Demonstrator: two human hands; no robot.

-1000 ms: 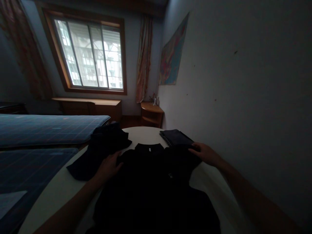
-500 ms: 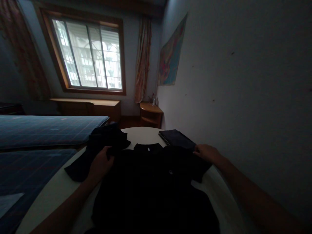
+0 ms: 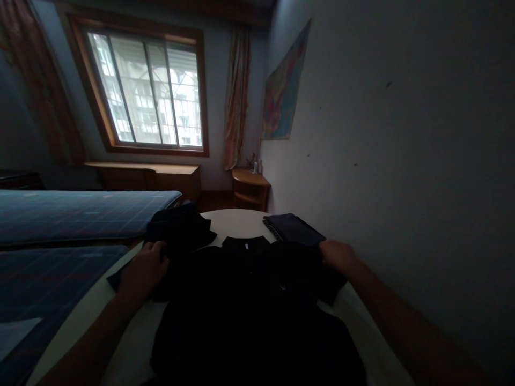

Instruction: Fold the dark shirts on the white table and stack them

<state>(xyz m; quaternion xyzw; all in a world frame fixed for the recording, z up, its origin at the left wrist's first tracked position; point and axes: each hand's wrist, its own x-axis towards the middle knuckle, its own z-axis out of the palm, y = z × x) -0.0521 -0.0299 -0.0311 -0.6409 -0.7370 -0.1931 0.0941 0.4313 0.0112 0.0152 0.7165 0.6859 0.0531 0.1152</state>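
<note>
A black short-sleeved shirt (image 3: 249,316) with a collar and a small white neck label lies spread on a round pale table (image 3: 237,217), its collar toward the far side. My left hand (image 3: 147,265) is at the left sleeve, fingers curled on the dark cloth. On the other side, my right hand (image 3: 340,254) grips the shirt near the right shoulder and sleeve, fingertips partly hidden. Beyond the left sleeve is a heap of dark clothing (image 3: 177,222), partly covered by my hand and the sleeve. A folded dark garment (image 3: 292,228) lies just past my right hand.
Left of the table is a bed with a blue plaid mattress (image 3: 80,214). A wall (image 3: 402,187) runs close along the right. Farther back stand a wooden corner shelf (image 3: 251,177) and a desk (image 3: 177,169) under the window (image 3: 148,91).
My left hand has moved outward to the left, from the shirt's shoulder to its sleeve, which now spreads farther left. My right hand has stayed almost in place on the right sleeve.
</note>
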